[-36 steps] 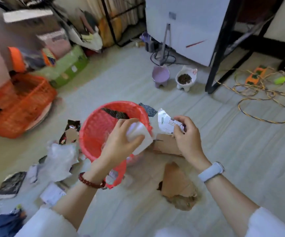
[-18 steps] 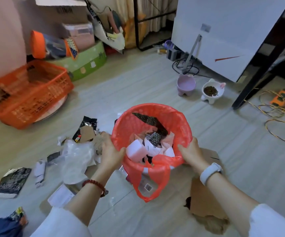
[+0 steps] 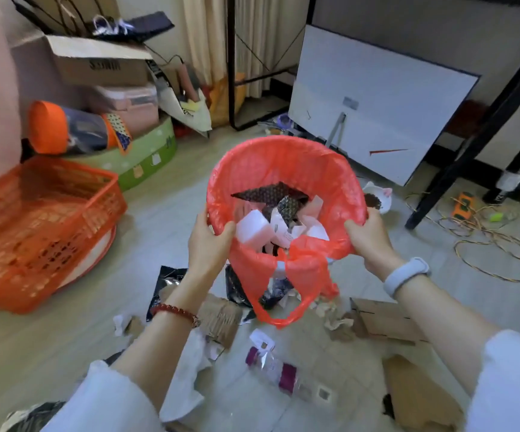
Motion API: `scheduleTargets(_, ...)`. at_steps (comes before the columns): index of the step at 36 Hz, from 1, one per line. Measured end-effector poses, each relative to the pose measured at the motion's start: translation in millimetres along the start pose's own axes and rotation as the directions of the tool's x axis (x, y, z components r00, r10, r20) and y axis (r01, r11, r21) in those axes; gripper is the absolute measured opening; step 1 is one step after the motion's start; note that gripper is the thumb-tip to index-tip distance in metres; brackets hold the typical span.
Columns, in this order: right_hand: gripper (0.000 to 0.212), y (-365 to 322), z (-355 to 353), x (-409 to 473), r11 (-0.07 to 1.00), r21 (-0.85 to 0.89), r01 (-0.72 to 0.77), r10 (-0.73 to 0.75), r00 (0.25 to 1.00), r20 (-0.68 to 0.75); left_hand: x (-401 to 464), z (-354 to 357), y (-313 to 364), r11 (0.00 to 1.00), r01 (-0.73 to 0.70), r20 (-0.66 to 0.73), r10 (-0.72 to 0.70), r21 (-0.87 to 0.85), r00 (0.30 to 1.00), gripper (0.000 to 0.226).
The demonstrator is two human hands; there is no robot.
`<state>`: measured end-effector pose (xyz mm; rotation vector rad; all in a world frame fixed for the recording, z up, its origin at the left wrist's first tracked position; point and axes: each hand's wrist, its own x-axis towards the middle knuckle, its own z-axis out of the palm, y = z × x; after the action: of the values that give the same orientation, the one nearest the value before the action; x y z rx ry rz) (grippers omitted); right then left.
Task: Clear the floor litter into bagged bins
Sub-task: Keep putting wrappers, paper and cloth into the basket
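A round bin lined with a red plastic bag [image 3: 286,160] is lifted off the floor in front of me. My left hand [image 3: 208,241] grips its near left rim and my right hand [image 3: 369,238] grips its near right rim. Inside lie white paper scraps, a white box [image 3: 252,229] and dark patterned wrappers [image 3: 271,193]. The bag's red handles [image 3: 289,294] hang down at the front. Under and around it, litter covers the floor: a clear plastic bottle with purple bands [image 3: 275,367], brown cardboard pieces [image 3: 383,319], crumpled white paper [image 3: 187,381] and a black foil wrapper [image 3: 165,285].
An orange plastic basket [image 3: 34,226] stands at the left, with a green case [image 3: 146,154] and cardboard boxes behind it. A white board [image 3: 374,120] leans at the back right beside a black table leg [image 3: 470,145]. A cat-shaped food bowl [image 3: 378,198] and coiled yellow cable [image 3: 495,244] lie at the right.
Both hands dropped their white scraps into the bin, took hold of its rim and raised it off the floor. My view has risen and turned toward the back wall.
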<state>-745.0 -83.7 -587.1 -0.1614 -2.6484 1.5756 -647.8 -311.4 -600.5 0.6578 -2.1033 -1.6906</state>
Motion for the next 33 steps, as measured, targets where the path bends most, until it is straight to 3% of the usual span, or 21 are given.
scheduleTargets(4,0.011,-41.0,31.2,5.8,0.992,0.099,-0.072,0.073,0.997,-0.004,28.2,-21.2,19.3,0.996,-0.004,0.045,0.008,-0.084,0.999,0.036)
scheduleTargets(9,0.021,-55.8,83.2,32.4,0.970,0.198,-0.139,0.136,0.990,0.029,64.2,-25.3,17.0,0.999,-0.012,0.040,0.014,-0.043,0.999,0.050)
scheduleTargets(20,0.040,-22.8,202.3,140.9,0.960,0.185,-0.212,0.165,0.957,0.240,167.8,28.4,-73.3,0.992,0.121,-0.151,-0.122,-0.020,0.981,0.065)
scheduleTargets(26,0.042,13.1,242.1,194.4,0.967,0.125,-0.222,0.161,0.912,0.377,205.1,60.9,-119.3,0.982,0.185,-0.254,-0.185,-0.025,0.949,0.056)
scheduleTargets(29,0.036,22.4,254.7,213.0,0.976,0.103,-0.193,0.131,0.893,0.431,214.7,70.8,-120.5,0.981,0.193,-0.288,-0.193,-0.030,0.938,0.052)
scheduleTargets(33,0.043,29.5,262.2,228.0,0.976,0.129,-0.176,0.079,0.836,0.544,225.3,75.3,-113.4,0.975,0.221,-0.337,-0.213,-0.016,0.917,0.048)
